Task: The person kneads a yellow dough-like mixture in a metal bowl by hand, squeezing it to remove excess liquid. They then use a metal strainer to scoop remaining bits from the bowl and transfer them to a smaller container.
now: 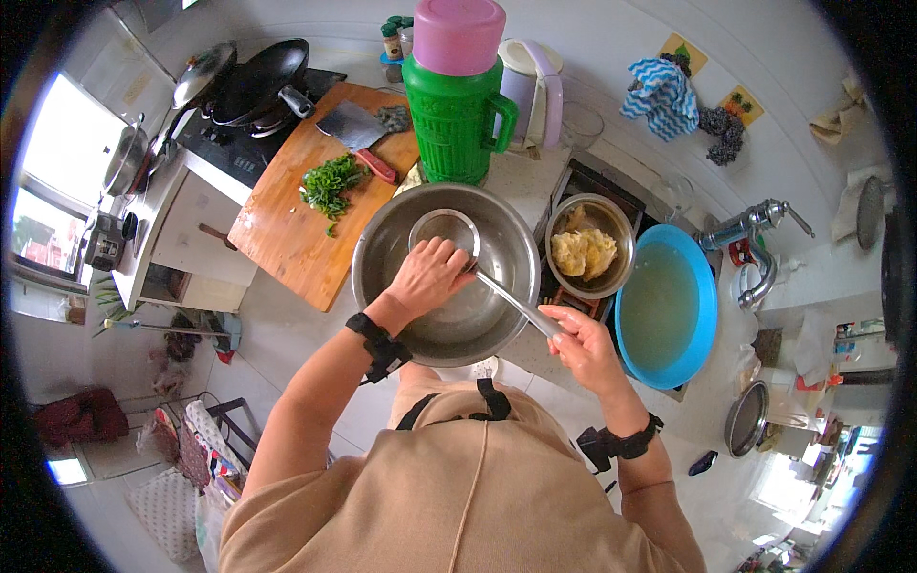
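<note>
A wide stainless steel basin (466,329) lies before me. My right hand (584,344) grips the metal handle of a round-headed strainer or ladle (505,291) at the basin's right rim. The round head is over the inside of the basin. My left hand (428,274) reaches over that head, back of the hand up, with fingers bent down into or against it. Its fingertips are hidden, so whether they hold anything does not show. To the right of the basin, a smaller steel bowl (555,279) contains pale yellow lumps of food (584,253).
A wooden cutting board (276,243) bears chopped greens (332,183) and a cleaver (362,132). Behind the basin stands a green thermos (451,118). Cloudy water fills a blue tub (706,315) below the faucet (745,222). A wok (269,79) sits at back left.
</note>
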A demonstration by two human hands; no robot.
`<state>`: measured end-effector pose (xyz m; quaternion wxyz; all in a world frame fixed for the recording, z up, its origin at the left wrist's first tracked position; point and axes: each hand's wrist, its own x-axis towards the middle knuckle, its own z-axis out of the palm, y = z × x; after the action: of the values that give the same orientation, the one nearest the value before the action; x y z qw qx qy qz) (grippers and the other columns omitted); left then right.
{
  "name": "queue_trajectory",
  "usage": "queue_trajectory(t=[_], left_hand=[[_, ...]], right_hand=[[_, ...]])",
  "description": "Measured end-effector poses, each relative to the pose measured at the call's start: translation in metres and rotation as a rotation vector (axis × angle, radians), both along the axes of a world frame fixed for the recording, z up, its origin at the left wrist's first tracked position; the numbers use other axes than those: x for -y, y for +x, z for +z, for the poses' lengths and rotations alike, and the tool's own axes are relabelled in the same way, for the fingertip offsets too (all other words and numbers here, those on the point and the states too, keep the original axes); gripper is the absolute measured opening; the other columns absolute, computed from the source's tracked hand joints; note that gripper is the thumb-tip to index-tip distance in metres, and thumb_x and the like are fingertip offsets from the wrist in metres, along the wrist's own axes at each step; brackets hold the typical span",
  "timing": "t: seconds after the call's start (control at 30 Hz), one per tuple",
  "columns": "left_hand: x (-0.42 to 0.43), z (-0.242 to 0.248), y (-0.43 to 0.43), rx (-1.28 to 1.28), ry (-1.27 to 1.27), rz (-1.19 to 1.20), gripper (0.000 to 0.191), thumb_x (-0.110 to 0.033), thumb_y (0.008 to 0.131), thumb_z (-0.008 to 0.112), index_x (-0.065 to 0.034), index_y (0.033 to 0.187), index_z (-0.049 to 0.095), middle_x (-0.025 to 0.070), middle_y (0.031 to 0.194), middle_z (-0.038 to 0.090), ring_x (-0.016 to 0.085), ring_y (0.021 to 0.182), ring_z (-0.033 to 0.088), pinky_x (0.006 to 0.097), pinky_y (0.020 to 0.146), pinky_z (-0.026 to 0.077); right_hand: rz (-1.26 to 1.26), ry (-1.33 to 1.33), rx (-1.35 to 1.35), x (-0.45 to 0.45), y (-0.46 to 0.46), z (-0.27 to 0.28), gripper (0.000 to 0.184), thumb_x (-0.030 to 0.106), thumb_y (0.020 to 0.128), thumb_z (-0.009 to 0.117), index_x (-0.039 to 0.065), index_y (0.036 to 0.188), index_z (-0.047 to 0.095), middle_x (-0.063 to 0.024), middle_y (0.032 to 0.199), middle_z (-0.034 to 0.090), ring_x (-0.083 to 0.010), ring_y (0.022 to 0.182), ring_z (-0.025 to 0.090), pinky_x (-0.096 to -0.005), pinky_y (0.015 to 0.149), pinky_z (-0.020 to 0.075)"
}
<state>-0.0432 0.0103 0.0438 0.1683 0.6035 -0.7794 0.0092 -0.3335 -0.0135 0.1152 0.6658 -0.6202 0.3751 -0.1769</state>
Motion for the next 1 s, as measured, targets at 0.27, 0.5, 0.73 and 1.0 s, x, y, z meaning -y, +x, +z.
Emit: queue_trajectory(t=[0.27,0.5,0.73,1.0], left_hand=[[0.001,0.003,0.014,-0.259,0.042,-0.113,0.028,-0.032,0.081,0.069,-0.0080,0.079,0.054,0.0097,0.072,0.055,0.029,0.071,0.058,0.0413,0.063,0.047],[0.001,-0.027,0.017,-1.017,0.206,0.457,0.025,-0.027,0.093,0.057,-0.0045,0.084,0.057,0.0097,0.074,0.062,0.022,0.055,0.054,0.0310,0.049,0.042],[-0.011,-0.016,0.021,-1.879,0.425,0.625,0.035,-0.040,0.097,0.051,-0.0085,0.084,0.056,-0.0031,0.066,0.047,0.006,0.051,0.037,0.0209,0.045,0.029],[-0.017,-0.012,0.012,-2.092,0.319,0.588,0.039,-0.042,0.099,0.042,-0.0089,0.083,0.056,-0.0028,0.065,0.043,0.009,0.054,0.038,0.0249,0.049,0.032]], right_hand=[[0.025,0.049,-0.019,0.001,0.005,0.000,0.037,0.000,0.088,0.047,0.000,0.124,0.054,-0.0006,0.080,0.057,-0.0058,0.069,0.048,-0.0208,0.063,0.0404],[0.091,-0.200,-0.089,0.003,0.016,-0.020,0.038,0.002,0.088,0.047,0.004,0.125,0.054,-0.0072,0.078,0.061,-0.0125,0.066,0.055,-0.0271,0.064,0.0465],[0.117,-0.315,-0.255,0.017,0.029,-0.036,0.036,0.004,0.087,0.049,0.003,0.122,0.055,-0.0126,0.079,0.063,-0.0219,0.068,0.060,-0.0332,0.067,0.0484],[0.212,-0.859,-0.500,0.030,0.024,-0.033,0.032,0.008,0.088,0.057,0.002,0.120,0.058,-0.0140,0.098,0.059,-0.0190,0.081,0.059,-0.0297,0.071,0.0476]])
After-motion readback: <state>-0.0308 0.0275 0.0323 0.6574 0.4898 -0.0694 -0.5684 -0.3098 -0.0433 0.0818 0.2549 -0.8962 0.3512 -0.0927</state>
